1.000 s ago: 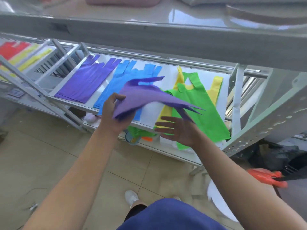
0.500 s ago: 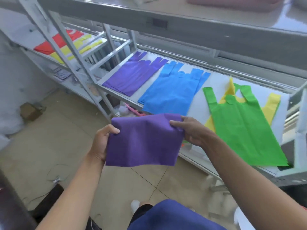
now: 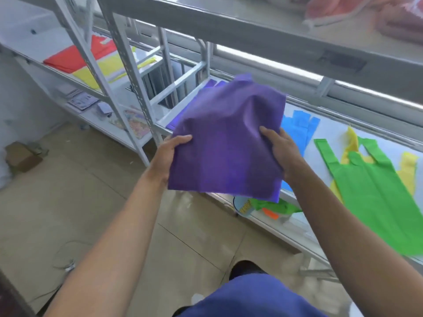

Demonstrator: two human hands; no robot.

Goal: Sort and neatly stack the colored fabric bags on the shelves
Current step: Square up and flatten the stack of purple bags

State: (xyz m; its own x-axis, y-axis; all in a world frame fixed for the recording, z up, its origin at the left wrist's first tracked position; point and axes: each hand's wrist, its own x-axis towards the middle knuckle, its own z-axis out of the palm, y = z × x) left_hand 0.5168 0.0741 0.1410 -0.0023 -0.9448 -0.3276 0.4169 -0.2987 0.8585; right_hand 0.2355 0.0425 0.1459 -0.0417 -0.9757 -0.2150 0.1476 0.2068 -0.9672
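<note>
- Presently: purple bag (image 3: pixel 225 143) held up in the air before the shelf (image 3: pixel 338 143), folded, tilted away from the camera.
- Left hand (image 3: pixel 168 156) grips its left edge, thumb on top.
- Right hand (image 3: pixel 280 148) grips its right edge, thumb pressed into the cloth.
- Behind it on the shelf: purple stack (image 3: pixel 183 112), mostly hidden; blue bags (image 3: pixel 302 128) just beside.
- Green bag (image 3: pixel 375 195) lies flat over yellow bags (image 3: pixel 409 165), further right.
- Far left shelf: red bags (image 3: pixel 68 60) and yellow ones side by side.
</note>
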